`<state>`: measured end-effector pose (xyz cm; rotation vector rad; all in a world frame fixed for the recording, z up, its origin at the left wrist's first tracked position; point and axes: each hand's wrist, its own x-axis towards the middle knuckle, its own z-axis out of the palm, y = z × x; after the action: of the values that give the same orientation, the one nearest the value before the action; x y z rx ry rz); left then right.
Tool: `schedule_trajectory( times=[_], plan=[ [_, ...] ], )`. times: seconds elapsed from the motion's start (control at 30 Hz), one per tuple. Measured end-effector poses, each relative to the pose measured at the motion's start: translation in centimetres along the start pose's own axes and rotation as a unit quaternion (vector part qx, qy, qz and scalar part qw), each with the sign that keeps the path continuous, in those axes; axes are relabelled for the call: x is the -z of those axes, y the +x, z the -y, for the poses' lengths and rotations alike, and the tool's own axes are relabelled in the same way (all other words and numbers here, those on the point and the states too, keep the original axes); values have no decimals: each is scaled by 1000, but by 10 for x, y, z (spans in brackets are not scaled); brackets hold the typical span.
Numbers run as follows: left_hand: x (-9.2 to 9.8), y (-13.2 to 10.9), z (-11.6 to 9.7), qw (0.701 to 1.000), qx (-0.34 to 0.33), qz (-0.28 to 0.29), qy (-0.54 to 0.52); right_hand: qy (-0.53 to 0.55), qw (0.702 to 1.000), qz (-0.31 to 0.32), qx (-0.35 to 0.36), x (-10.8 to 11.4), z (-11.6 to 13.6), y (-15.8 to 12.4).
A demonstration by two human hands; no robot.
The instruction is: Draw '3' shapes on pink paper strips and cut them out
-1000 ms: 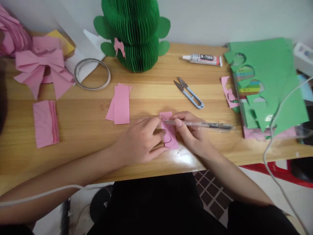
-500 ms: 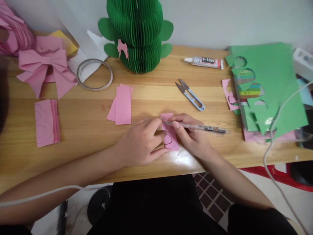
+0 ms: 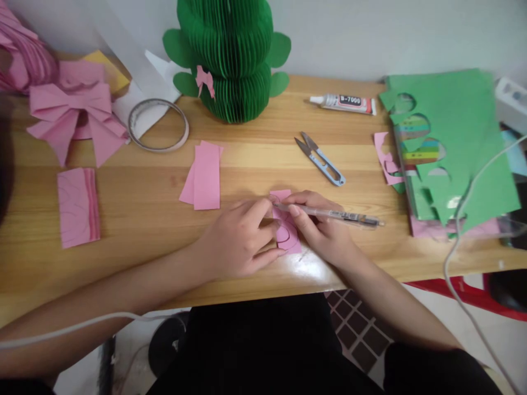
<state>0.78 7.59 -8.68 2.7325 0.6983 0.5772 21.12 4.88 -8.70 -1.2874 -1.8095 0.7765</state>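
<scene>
A pink paper strip (image 3: 293, 243) with curved dark outlines lies near the table's front edge. From the left, my left hand (image 3: 247, 236) has its fingers bent over the strip and presses it against the table. My right hand (image 3: 327, 236) is closed round a clear-barrelled pen (image 3: 346, 216), whose tip meets the upper part of the strip. My left fingertips partly hide the drawn lines. Two plain pink strips (image 3: 207, 178) lie overlapped to the left of my hands. A stack of pink strips (image 3: 76, 207) with drawn curves lies farther left.
Blue thread snips (image 3: 325, 162) lie beyond my right hand, with a glue tube (image 3: 346, 103) behind. A green honeycomb paper figure (image 3: 234, 82) stands at the back. Left are a tape roll (image 3: 183, 134) and pink bow (image 3: 78, 104); right, green sheets (image 3: 465, 148) and a white cable (image 3: 453, 241).
The back end of the pen has shifted very slightly left. Both hands and the pink strip stay practically in place; the whole view has moved a touch.
</scene>
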Motion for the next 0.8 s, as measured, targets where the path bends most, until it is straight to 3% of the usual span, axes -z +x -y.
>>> schedule_trajectory(
  times=[0.8],
  plan=[
    [2, 2, -1, 1000, -3, 10, 2, -46, 999, -28, 5, 4, 0, -1]
  ],
)
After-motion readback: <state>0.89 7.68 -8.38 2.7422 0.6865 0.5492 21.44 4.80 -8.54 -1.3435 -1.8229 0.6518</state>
